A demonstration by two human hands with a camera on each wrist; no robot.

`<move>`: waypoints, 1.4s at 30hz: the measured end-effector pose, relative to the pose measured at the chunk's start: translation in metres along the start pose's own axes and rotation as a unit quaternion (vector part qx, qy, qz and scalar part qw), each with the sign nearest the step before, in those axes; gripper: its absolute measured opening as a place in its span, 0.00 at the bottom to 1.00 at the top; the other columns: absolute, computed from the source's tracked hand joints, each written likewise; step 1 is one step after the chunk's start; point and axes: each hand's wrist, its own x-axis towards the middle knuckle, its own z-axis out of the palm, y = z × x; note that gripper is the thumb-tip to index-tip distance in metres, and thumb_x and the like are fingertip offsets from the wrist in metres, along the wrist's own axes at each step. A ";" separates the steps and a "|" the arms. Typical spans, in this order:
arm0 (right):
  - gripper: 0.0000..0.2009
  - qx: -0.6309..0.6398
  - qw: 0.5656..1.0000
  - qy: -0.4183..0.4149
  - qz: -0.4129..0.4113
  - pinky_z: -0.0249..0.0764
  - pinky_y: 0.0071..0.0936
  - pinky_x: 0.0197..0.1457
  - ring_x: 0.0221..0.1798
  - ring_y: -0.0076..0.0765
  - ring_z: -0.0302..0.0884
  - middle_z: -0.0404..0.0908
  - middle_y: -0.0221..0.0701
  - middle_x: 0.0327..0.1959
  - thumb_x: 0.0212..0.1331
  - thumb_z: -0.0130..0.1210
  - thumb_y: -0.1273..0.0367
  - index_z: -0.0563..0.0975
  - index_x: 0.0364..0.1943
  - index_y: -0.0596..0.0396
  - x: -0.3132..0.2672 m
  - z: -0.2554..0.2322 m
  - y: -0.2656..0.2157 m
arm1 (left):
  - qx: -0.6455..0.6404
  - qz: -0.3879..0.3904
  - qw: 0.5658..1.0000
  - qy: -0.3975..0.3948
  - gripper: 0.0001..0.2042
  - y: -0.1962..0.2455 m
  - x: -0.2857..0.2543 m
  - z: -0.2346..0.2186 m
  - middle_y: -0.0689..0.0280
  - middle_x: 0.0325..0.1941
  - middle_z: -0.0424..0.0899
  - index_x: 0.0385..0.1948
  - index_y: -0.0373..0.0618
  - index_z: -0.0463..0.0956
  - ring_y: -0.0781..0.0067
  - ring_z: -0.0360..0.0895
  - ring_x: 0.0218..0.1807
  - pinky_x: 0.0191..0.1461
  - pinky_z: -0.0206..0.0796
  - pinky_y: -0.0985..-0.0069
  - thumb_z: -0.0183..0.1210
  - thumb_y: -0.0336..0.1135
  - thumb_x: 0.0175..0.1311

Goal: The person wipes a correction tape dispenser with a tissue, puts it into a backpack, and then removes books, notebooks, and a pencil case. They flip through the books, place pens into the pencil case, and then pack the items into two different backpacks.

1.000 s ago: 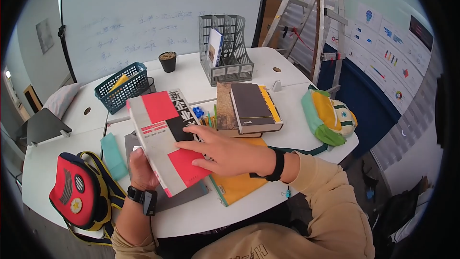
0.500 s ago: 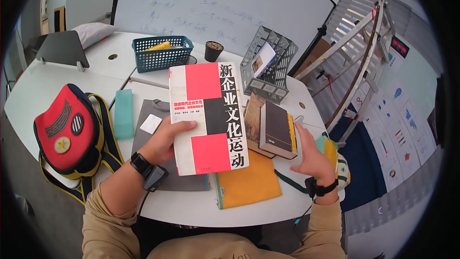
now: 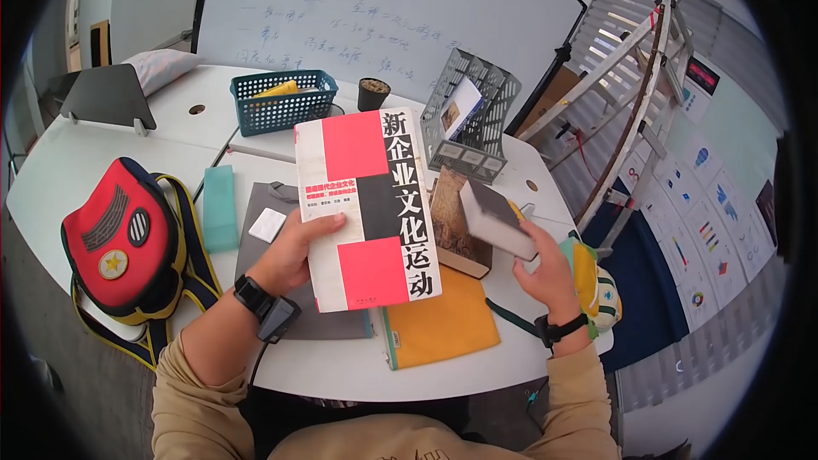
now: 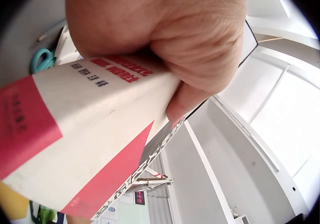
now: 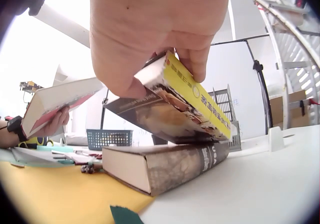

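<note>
My left hand [image 3: 294, 247] holds a thick white, red and black book [image 3: 368, 213] by its left side, thumb on the front cover. The left wrist view shows its spine [image 4: 95, 114] within that grip. At the right, my right hand [image 3: 550, 268] pinches the near end of a dark book with a yellow spine [image 3: 498, 220]. In the right wrist view this yellow-spined book [image 5: 185, 101] is tilted, its near end raised above a brown thick book [image 5: 165, 169]. That brown book [image 3: 456, 221] lies on the table, partly over a yellow zip pouch [image 3: 439, 324].
A red backpack [image 3: 123, 243] and a teal case [image 3: 221, 209] are at the left. Behind stand a green basket [image 3: 285, 106], a small pot [image 3: 373, 94] and a grey file rack [image 3: 473, 115]. A green and yellow bag [image 3: 592, 285] sits at the right edge.
My right hand has left the white and red book's cover, moved right and lifted the near end of the yellow-spined book. My left hand keeps holding its book, now more upright.
</note>
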 end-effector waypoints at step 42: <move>0.48 0.484 0.866 -0.084 0.096 0.86 0.37 0.73 0.72 0.37 0.86 0.81 0.42 0.74 0.68 0.78 0.76 0.56 0.86 0.60 0.063 0.058 -0.181 | -0.012 0.092 0.996 -0.003 0.40 -0.036 0.008 -0.005 0.58 0.78 0.80 0.81 0.41 0.64 0.60 0.81 0.79 0.83 0.75 0.55 0.78 0.43 0.76</move>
